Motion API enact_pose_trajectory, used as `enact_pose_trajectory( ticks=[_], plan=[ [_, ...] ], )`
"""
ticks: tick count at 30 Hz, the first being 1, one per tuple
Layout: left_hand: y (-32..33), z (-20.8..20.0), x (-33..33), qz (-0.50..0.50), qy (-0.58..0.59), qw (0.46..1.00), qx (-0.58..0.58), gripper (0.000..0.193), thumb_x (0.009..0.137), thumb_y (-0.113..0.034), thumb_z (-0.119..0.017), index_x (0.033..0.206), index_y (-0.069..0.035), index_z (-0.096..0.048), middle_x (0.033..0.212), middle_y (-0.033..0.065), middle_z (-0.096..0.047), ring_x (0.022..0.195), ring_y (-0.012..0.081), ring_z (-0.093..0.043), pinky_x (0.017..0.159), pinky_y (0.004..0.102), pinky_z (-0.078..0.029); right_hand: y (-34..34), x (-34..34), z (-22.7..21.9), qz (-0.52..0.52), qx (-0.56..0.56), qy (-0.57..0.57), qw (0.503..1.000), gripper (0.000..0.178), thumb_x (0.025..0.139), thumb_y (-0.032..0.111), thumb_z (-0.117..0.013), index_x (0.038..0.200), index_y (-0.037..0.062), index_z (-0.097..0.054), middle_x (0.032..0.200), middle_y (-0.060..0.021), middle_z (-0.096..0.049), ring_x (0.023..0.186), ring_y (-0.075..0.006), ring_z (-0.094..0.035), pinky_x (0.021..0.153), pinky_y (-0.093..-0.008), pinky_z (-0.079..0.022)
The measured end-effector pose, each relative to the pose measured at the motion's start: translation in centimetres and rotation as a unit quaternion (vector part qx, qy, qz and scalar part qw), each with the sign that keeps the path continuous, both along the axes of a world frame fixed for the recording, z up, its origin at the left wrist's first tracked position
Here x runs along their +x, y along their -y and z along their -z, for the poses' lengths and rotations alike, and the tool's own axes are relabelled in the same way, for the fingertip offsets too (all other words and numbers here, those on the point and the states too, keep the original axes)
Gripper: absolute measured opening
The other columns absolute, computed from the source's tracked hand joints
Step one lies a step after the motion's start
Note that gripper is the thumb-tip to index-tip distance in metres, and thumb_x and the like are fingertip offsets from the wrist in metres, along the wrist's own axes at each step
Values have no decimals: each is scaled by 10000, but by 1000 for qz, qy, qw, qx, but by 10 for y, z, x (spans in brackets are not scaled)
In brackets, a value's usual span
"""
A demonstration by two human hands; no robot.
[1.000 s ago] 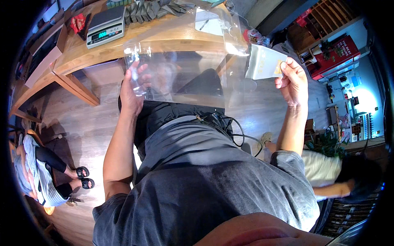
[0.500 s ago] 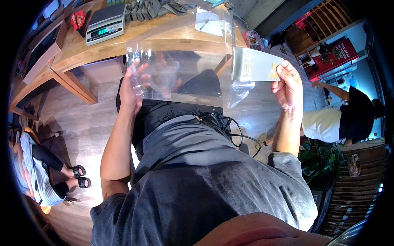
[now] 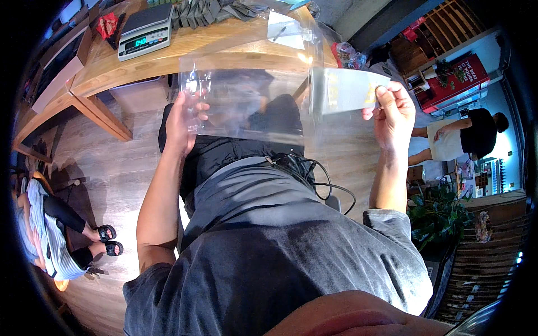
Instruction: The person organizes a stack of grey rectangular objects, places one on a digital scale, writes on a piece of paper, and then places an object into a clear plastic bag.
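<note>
A large clear plastic bag (image 3: 249, 103) is stretched out in front of me, above my lap. My left hand (image 3: 184, 120) grips its left end, the thumb raised and the fingers curled at the film. At the bag's right end, my right hand (image 3: 392, 112) pinches a whitish translucent sheet (image 3: 344, 92) with yellow print between thumb and fingers. The sheet's left part overlaps the bag's edge; whether it lies inside or merely against the film I cannot tell.
Beyond the bag, a wooden table (image 3: 117, 73) carries a digital scale (image 3: 144, 42), dark pleated material (image 3: 216, 12) and a white paper (image 3: 284, 31). An open carton (image 3: 61, 73) is at left. One person (image 3: 59, 235) is at left, another (image 3: 465, 134) at right. Cables (image 3: 316, 179) hang near my waist.
The bag's left end has shifted slightly right, and its loose right flap has moved. The sheet is tilted a little differently. At right, the other person has lowered a reaching arm.
</note>
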State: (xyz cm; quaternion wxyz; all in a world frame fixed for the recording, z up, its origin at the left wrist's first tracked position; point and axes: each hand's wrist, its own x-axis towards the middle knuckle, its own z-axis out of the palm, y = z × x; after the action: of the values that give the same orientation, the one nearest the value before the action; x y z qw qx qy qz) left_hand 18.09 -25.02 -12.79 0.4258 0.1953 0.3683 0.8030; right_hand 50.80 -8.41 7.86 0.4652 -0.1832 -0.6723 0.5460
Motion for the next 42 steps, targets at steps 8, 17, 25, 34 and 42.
enact_pose_trajectory(
  ticks=[8,17,25,34,42],
  plan=[
    [0,-4,0,-73,-4,997,-18,568,1032,-418,-407,1466,-51,-391,1208,92,-575,888,141,-583,743,278,-469,-6,8,-8,-2,-72,-11,997,118,970,82,-586,1053,0,-606,840,-118,-696,549,-138,-636,502,-242,-545],
    [-1,-7,4,-61,-84,994,-22,614,1030,-438,-400,1518,-74,-313,1238,64,-553,897,120,-527,745,262,-430,-16,5,-7,-18,-76,35,996,147,963,65,-589,1072,-33,-593,846,-134,-702,626,-184,-697,559,-276,-591],
    [0,-5,7,-8,-58,998,-12,612,1029,-426,-432,1515,-73,-316,1248,65,-555,885,116,-540,747,265,-418,-25,-2,7,-98,-30,192,976,207,952,91,-631,1130,-16,-646,823,-77,-690,567,-135,-648,485,-222,-504],
    [1,0,0,32,20,999,-25,640,992,-475,-507,1498,-112,-356,1282,108,-560,887,151,-578,735,296,-485,-17,-1,19,-64,279,326,901,175,906,-29,-632,1049,-1,-728,863,-63,-715,613,-64,-597,496,-197,-466],
    [2,-5,9,-12,-12,999,36,660,989,-456,-515,1513,-102,-324,1292,111,-553,899,141,-564,744,282,-485,0,-6,20,-89,293,331,893,196,839,-34,-676,1023,-15,-738,945,-133,-739,800,-157,-693,701,-255,-528]
  ],
)
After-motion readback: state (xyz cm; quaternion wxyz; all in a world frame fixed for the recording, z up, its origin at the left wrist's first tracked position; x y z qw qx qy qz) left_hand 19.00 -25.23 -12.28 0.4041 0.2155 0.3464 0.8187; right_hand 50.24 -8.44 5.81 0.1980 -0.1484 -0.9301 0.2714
